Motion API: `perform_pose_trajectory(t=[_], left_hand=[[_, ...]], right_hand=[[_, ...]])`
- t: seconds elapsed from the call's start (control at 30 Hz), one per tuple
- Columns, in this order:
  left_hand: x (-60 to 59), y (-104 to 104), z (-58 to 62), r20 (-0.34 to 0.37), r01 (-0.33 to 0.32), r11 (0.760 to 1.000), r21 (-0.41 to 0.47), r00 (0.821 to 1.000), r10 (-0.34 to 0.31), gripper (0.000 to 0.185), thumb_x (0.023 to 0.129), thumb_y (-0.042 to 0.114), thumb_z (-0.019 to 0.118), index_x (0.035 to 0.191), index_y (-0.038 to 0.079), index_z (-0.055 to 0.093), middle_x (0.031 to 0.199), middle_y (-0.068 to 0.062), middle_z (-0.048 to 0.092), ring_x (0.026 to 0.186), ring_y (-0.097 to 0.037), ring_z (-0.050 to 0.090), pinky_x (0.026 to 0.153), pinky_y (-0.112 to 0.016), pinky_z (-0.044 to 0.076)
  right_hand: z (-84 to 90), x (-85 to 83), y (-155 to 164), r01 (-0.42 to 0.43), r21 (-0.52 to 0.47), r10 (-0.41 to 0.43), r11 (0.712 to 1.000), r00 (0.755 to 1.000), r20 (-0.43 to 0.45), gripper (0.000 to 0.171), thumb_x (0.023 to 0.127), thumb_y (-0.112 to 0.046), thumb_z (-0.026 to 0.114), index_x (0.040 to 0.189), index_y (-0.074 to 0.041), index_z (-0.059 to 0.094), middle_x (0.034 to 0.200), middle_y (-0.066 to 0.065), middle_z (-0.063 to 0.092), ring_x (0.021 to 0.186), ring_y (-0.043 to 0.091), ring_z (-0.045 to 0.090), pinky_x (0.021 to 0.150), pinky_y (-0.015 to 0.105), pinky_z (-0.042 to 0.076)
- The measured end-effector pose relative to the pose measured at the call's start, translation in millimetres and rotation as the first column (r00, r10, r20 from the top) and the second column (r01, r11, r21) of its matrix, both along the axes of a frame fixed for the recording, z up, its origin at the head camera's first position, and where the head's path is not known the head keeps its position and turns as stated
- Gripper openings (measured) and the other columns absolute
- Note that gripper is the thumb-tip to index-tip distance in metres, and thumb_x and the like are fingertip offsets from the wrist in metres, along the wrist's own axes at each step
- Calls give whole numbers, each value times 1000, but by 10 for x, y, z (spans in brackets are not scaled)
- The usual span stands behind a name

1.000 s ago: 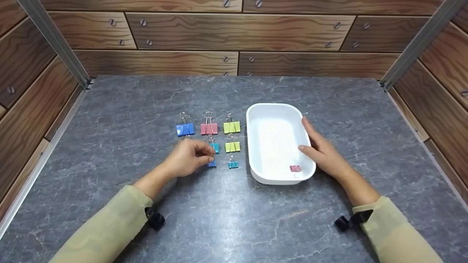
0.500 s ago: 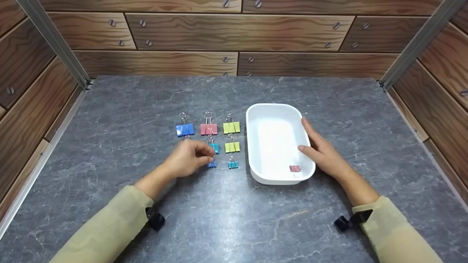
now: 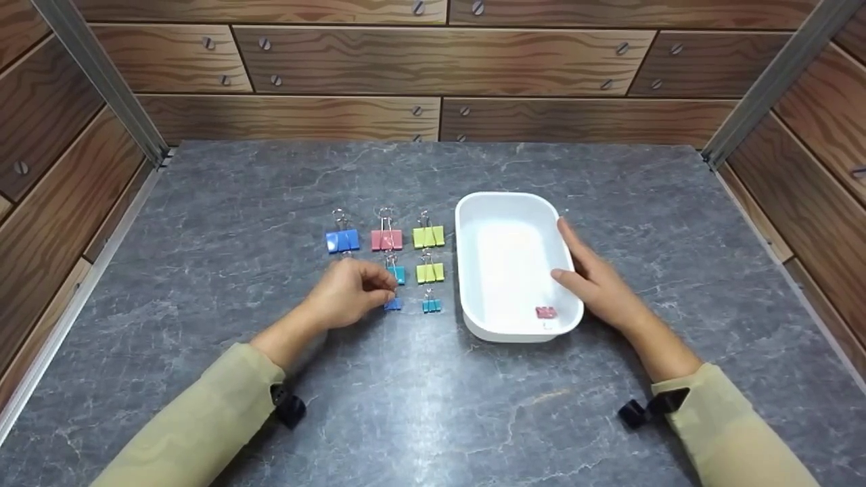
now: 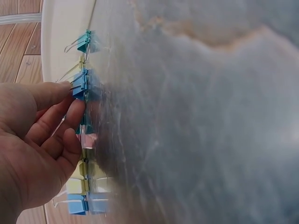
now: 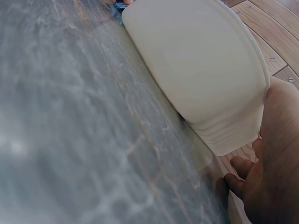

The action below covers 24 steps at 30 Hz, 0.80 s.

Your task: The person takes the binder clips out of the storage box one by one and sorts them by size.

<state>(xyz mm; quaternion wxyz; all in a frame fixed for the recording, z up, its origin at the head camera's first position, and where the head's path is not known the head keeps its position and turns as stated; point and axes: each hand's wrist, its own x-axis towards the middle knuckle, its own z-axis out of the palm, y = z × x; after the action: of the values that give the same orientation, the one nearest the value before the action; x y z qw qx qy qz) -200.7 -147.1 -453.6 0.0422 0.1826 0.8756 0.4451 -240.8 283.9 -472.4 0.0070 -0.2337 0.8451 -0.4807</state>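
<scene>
My left hand (image 3: 348, 292) pinches a small blue binder clip (image 3: 392, 304) by its wire handles, between thumb and fingertips. In the left wrist view, that blue clip (image 4: 80, 85) sits on the table surface right at the thumb tip. On the other side, my right hand (image 3: 602, 284) grips the long right wall of a white plastic tray (image 3: 497, 331), thumb over the rim and fingers outside. A small pink binder clip (image 3: 545, 312) lies in the tray's near right corner. In the right wrist view, the tray (image 5: 201, 60) shows its outer wall, with lower fingers (image 5: 240, 165) beneath the rim.
Left of the tray, binder clips lie in rows: large blue (image 3: 342, 241), pink (image 3: 386, 239) and yellow (image 3: 428, 237) ones at the back. Nearer are a teal clip (image 3: 400, 274), a yellow clip (image 3: 429, 272) and a small teal clip (image 3: 431, 306). The left hand partly hides another clip.
</scene>
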Motion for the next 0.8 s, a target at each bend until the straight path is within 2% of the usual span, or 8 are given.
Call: perform_pose_trajectory(t=[0.23,0.5,0.63,0.8], left_hand=[[6,-1,95,-15,-30,999,-26,999,30,9,90,5,83,99,3,82,92,-2,79,84,-14,70,79,-35,61],[-9,48,365,-16,-35,999,-6,999,35,11,93,5,79,103,2,82,96,-3,79,91,-18,73,83,-36,61],[-24,198,534,-51,22,1000,5,998,-21,12,94,9,80,105,5,81,101,-4,79,97,-19,73,90,-37,60],[-72,509,688,-120,158,987,-19,980,-159,16,96,12,79,111,7,81,106,-5,79,99,-17,72,92,-36,59]], right_hand=[[6,3,2,10,6,-10,1000,1000,7,77,105,-15,64,170,-17,23,176,6,17,158,29,20,116,12,25],[8,-1,-7,1,4,-1,1000,1000,1,77,105,-14,64,170,-15,22,176,8,17,158,30,21,116,12,25],[24,4,-4,6,21,-6,1000,1000,4,77,106,-16,63,170,-16,22,176,7,16,158,30,20,117,12,23],[18,11,0,13,23,-14,1000,1000,8,76,106,-17,63,170,-17,22,176,6,17,158,29,21,116,12,25]])
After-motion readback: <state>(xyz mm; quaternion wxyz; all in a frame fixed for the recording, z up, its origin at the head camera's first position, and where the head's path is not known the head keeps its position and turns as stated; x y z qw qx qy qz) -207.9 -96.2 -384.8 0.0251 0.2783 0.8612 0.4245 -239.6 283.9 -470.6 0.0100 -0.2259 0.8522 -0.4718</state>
